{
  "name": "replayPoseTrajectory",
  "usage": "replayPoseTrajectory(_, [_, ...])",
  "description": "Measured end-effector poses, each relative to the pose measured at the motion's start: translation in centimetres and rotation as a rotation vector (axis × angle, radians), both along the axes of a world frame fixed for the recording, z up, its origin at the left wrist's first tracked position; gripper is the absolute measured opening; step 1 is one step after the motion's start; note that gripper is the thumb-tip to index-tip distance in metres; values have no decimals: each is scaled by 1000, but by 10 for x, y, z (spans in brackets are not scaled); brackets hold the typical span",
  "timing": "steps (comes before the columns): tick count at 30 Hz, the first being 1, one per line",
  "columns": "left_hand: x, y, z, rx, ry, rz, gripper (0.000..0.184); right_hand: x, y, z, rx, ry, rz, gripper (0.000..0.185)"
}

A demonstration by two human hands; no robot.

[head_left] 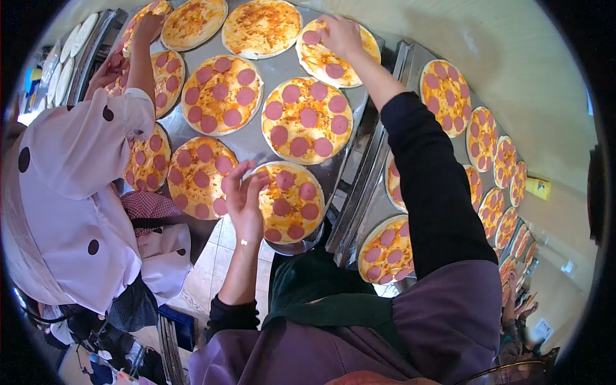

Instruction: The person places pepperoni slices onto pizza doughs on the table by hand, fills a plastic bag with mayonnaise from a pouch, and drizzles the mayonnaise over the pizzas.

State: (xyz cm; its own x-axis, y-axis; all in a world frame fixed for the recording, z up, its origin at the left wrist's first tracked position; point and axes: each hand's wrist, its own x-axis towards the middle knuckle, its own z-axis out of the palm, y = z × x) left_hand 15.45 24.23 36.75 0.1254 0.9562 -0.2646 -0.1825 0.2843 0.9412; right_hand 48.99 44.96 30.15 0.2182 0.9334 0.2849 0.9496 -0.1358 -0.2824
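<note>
My right hand (340, 35) reaches over a cheese-covered pizza (346, 59) at the far right of the metal table. Its fingers are bent and close together beside a round sausage slice (311, 37); what they hold is hidden. Another slice (334, 70) lies lower on that pizza. My left hand (245, 196) is raised at the left edge of the nearest pizza (290, 204), fingers curved and apart, with nothing visible in them. That pizza carries several sausage slices, as does the larger pizza (307, 120) between my hands.
Two pizzas without slices, one at the back middle (262, 29), lie on the table (247, 138). On the left, a co-worker in a spotted white garment (77, 192) reaches over other pizzas. A second metal surface (385, 208) with several topped pizzas runs along my right.
</note>
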Motion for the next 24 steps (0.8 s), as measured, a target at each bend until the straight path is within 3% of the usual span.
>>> replayPoseTrajectory(2, [-22,-18,3,16,86,31,30,19,-1,1,25,4,60,24])
replayPoseTrajectory(4, [-57,-42,0,103,171,136,28,26,-17,10,121,219,194,25])
replayPoseTrajectory(6, [-90,-67,-10,95,290,201,26,11,-45,34,-85,608,56,25])
replayPoseTrajectory(8, [-119,-89,-22,36,367,266,25,5,-64,51,-81,713,105,26])
replayPoseTrajectory(10, [-150,-114,-51,-53,455,291,26,-18,-91,78,37,523,185,26])
replayPoseTrajectory(12, [-181,-139,-87,-119,615,188,29,-50,-120,110,83,591,344,23])
replayPoseTrajectory(14, [-210,-166,-123,-198,721,36,35,-88,-161,149,-126,671,246,23])
replayPoseTrajectory(16, [-229,-185,-157,-280,770,-39,39,-122,-200,158,-163,919,238,29])
replayPoseTrajectory(18, [-251,-206,-205,-287,830,-92,38,-143,-249,157,-304,878,359,24])
replayPoseTrajectory(20, [-254,-212,-214,-294,810,-136,37,-186,-294,161,-411,1025,421,27])
replayPoseTrajectory(22, [-259,-214,-223,-316,767,-169,37,-220,-337,148,-574,964,486,26])
replayPoseTrajectory(24, [-262,-211,-227,-275,797,-168,33,-261,-380,116,-682,1076,409,24])
